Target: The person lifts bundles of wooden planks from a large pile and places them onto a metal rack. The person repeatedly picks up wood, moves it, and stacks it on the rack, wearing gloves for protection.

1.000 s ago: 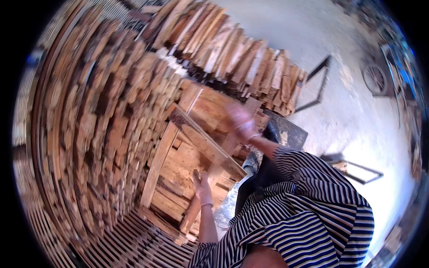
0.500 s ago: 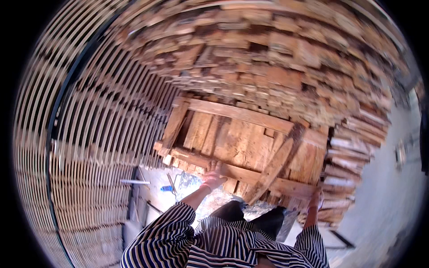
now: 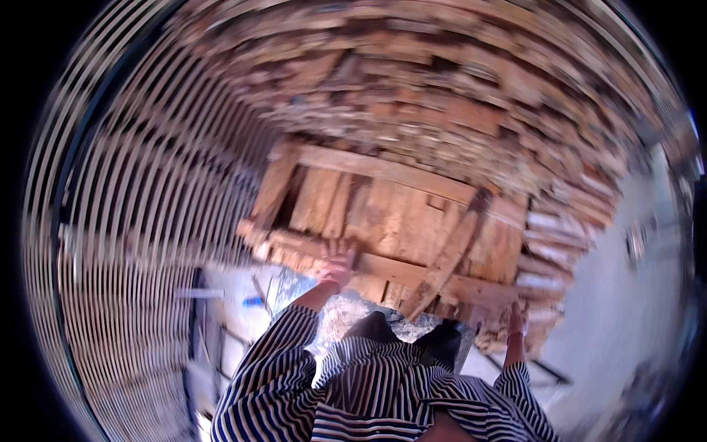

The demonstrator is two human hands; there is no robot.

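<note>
A wooden pallet (image 3: 398, 214) made of rough boards, with a diagonal brace, stands in front of me against stacked timber. My left hand (image 3: 337, 267) grips its lower rail near the left end, fingers over the edge. Out at the pallet's lower right corner, my right hand (image 3: 515, 321) holds the frame; it is small and blurred. Both arms wear black-and-white striped sleeves.
Stacked wooden planks (image 3: 456, 96) fill the space above and to the right of the pallet. Rows of thin slats (image 3: 147, 221) curve along the left. Pale concrete floor (image 3: 633, 324) shows at the right, and a small blue object (image 3: 252, 301) lies at the lower left.
The view has swung round, so the pallet now faces me squarely instead of slanting at the left. My hands have spread apart along its lower rail.
</note>
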